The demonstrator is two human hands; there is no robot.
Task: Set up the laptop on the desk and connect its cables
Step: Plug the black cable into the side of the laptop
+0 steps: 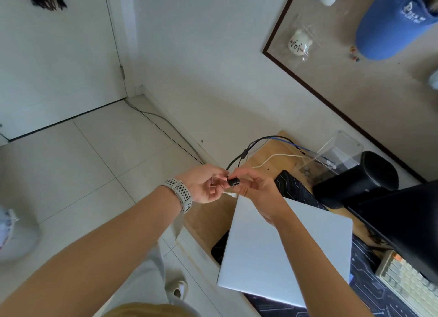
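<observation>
- Closest to my camera, both bare forearms reach forward over the near corner of the desk (208,217), and the hands meet just above it.
- Under my right forearm lies the laptop (284,252), white, lid shut, flat on the dark patterned mat (369,290), with one corner hanging past the desk's edge.
- Beyond it I see a black monitor (407,224), a black cylinder (360,177), a clear plastic box (336,151) and a pale keyboard (407,283).
- My left hand (203,184), a perforated watch strap (180,193) on its wrist, curls shut around the black cable (246,153) right behind its plug.
- My right hand (258,186) pinches the black plug (233,182) between thumb and fingers; its open end faces me.
- Below the plug a small white connector (230,194) pokes out between the two hands; which hand holds it I cannot tell.
- From the plug the black cable arcs up and back over the desk, beside a white cable (279,156) and a blue cable (291,144).
</observation>
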